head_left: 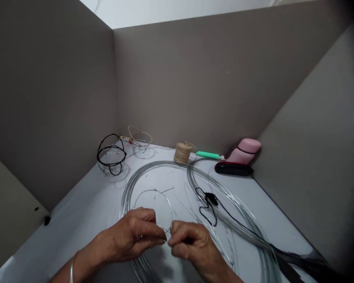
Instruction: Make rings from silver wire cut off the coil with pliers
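A thin wire ring stands above the table, its lower part running between my two hands. My left hand pinches the wire near its lower edge, thumb and fingers pressed together. Close by on the right, my right hand is curled closed on the wire, its fingertips almost meeting the left ones. The exact wire ends between the fingers are too small to make out. Behind and around the hands lies a large coil of silver wire.
Wire frames wrapped in black and tan stand at the back left. A twine spool, a green-handled tool, a pink bottle and a black case line the back. Black cord lies on the coil; grey panels enclose the table.
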Available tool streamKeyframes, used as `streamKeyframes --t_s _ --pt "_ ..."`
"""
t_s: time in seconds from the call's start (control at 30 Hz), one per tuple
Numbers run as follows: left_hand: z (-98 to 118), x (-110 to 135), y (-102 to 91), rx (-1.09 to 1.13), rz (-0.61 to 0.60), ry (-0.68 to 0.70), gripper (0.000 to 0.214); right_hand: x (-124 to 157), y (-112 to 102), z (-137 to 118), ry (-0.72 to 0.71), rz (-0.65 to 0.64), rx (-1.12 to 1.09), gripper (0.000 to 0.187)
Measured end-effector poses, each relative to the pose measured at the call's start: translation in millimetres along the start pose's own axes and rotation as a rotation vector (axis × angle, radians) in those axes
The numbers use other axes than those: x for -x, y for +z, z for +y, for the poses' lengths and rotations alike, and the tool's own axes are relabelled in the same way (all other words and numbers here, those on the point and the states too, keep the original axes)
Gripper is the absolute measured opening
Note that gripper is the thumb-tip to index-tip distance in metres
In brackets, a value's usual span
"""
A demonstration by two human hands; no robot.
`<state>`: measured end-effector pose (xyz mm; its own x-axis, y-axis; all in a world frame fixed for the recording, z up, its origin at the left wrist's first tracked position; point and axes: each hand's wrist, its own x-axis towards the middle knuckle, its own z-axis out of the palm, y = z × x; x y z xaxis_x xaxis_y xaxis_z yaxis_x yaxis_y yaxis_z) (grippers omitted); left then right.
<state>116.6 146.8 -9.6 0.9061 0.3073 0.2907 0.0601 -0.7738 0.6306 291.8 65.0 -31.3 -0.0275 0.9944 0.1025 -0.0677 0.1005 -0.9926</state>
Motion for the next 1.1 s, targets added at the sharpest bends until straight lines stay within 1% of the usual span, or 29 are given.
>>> streamKeyframes --t_s 0.07,0.17,0.2,0.27,0.37,0.47,0.53,0.6,0.67,0.73,0.83,0.97,1.1 --pt "0.0 0.2 0.0 0.021 0.037 -0.016 0.023 -0.5 -1.2 -2.2 -0.050 0.030 0.022 0.007" --pt "-1.4 0.0 -2.2 0.142 0.139 -0.030 0.024 -1.8 -2.7 -3.4 -0.092 0.012 -0.022 0.010" --pt "-2.1 -0.3 -2.9 0.195 0.181 -0.041 0.024 -2.9 -2.4 -2.4 -0.081 0.035 -0.074 0.010" --pt "-3.7 -1.6 -2.6 0.315 0.258 -0.081 0.023 -6.7 -0.5 1.4 -0.030 0.120 -0.210 0.014" --pt "-7.9 -5.5 3.4 0.583 0.347 -0.211 0.021 -15.3 4.0 7.5 0.034 0.237 -0.377 0.019" --pt "-14.0 -11.5 12.6 0.953 0.416 -0.352 0.020 -21.2 7.7 8.1 0.079 0.296 -0.499 0.021" --pt "-17.6 -15.7 16.9 1.134 0.448 -0.416 0.020 -21.4 9.1 5.5 0.106 0.318 -0.534 0.025" --pt "-19.9 -19.0 18.6 1.225 0.476 -0.478 0.019 -19.6 9.6 2.5 0.107 0.348 -0.491 0.026" --pt "-21.1 -21.1 19.0 1.283 0.480 -0.539 0.019 -17.8 9.7 0.7 0.127 0.361 -0.432 0.026" --pt "-21.5 -22.2 19.8 1.314 0.447 -0.570 0.018 -17.6 9.9 0.6 0.184 0.347 -0.413 0.029" --pt "-21.1 -22.7 22.3 1.311 0.380 -0.572 0.015 -19.8 10.9 2.1 0.262 0.315 -0.353 0.033" --pt "-20.1 -22.4 24.5 1.295 0.306 -0.573 0.013 -21.5 13.4 4.5 0.298 0.305 -0.100 0.032" --pt "-20.1 -22.9 24.7 1.297 0.284 -0.606 0.011 -20.3 14.0 6.6 0.295 0.334 0.125 0.030"
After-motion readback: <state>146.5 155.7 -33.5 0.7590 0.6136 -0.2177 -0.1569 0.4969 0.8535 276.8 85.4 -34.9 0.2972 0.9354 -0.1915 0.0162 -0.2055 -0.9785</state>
